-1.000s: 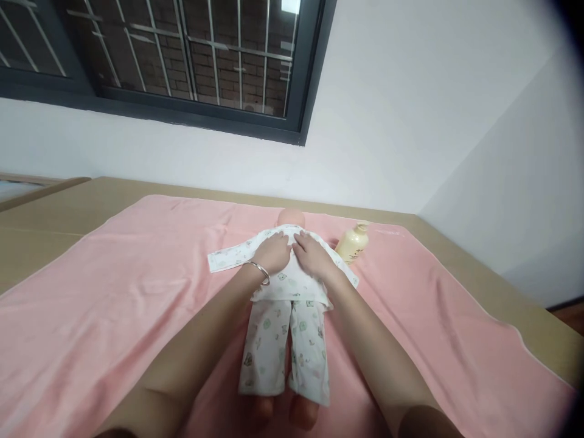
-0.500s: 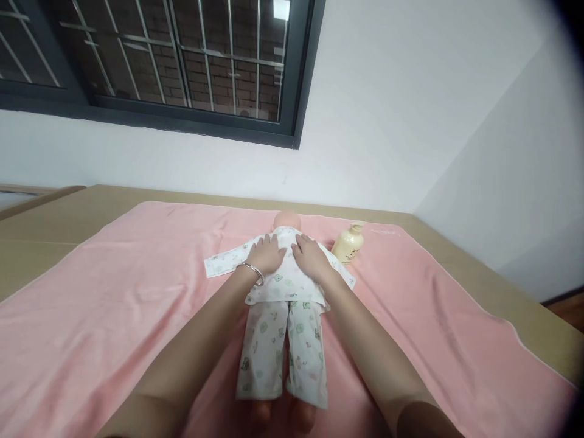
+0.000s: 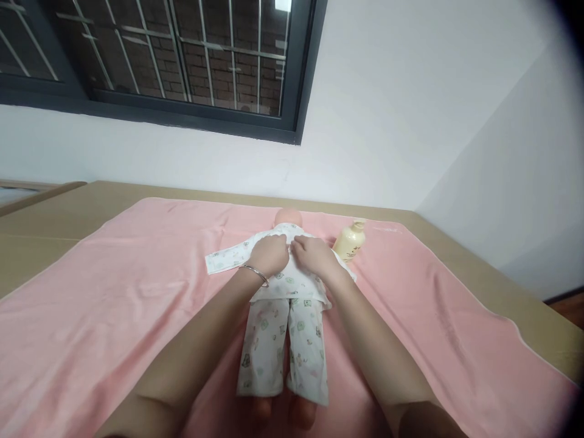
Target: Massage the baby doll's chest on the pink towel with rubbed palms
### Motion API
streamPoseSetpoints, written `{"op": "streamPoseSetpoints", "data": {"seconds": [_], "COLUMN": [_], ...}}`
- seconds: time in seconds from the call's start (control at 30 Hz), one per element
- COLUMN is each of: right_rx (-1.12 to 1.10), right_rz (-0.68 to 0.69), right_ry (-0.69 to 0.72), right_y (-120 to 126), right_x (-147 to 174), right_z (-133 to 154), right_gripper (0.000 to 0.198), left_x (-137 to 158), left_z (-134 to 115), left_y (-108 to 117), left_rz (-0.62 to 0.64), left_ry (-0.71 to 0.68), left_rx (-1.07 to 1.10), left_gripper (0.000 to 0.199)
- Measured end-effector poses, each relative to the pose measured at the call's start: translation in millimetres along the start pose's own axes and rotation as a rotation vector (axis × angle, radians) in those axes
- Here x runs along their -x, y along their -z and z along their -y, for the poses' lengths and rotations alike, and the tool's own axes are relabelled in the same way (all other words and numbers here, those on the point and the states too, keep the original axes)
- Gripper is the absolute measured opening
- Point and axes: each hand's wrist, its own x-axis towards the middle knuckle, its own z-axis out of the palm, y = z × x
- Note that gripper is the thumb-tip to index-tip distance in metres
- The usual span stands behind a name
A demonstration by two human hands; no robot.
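Observation:
A baby doll lies stretched out, its bald head toward the wall, with no facial features showing from here. It wears a white printed shirt and matching trousers; its feet poke out at the near end. On the upper torso, my left hand is closed, fingers curled against the shirt near the midline, a silver bangle at the wrist. Close beside it, my right hand is also closed with bent fingers on the same cloth. A small fold of shirt shows between the hands; the fingertips are mostly hidden.
A cream pump bottle leans beside the doll's right-hand sleeve. Underneath spreads a pink blanket with some wrinkles, over a tan surface. Behind stand a white wall and a dark-framed barred window.
Both hands have gone from lying flat with fingers spread on the doll's torso to curled and closed, drawn nearer each other at the midline. The bottle and doll stay in place.

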Motion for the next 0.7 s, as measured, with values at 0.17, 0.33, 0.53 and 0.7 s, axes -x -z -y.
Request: {"op": "streamPoseSetpoints", "data": {"seconds": [0.17,0.33,0.53,0.7], "right_rx": [-0.065,-0.040,0.007,0.032], "right_rz": [-0.094,-0.084,0.073,0.157], "right_ry": [-0.059,-0.142,-0.100,0.062], "right_y": [-39,-56,-35,-14], "right_x": [-24,-30,-18,4], "right_z": [-25,-32,-14,9], "right_gripper": [0.053,0.066,0.064,0.058], "left_x": [-25,-34,-15,13], "left_z": [24,40,19,-12], "left_y": [-37,-52,-24,2], "left_rz": [-0.187,-0.113,0.099,0.146], "left_ry": [-0.027,0.105,0.157,0.019], "left_rx": [0.071,0.160,0.023,-0.110], "left_gripper": [0.043,0.071,0.064,0.049]}}
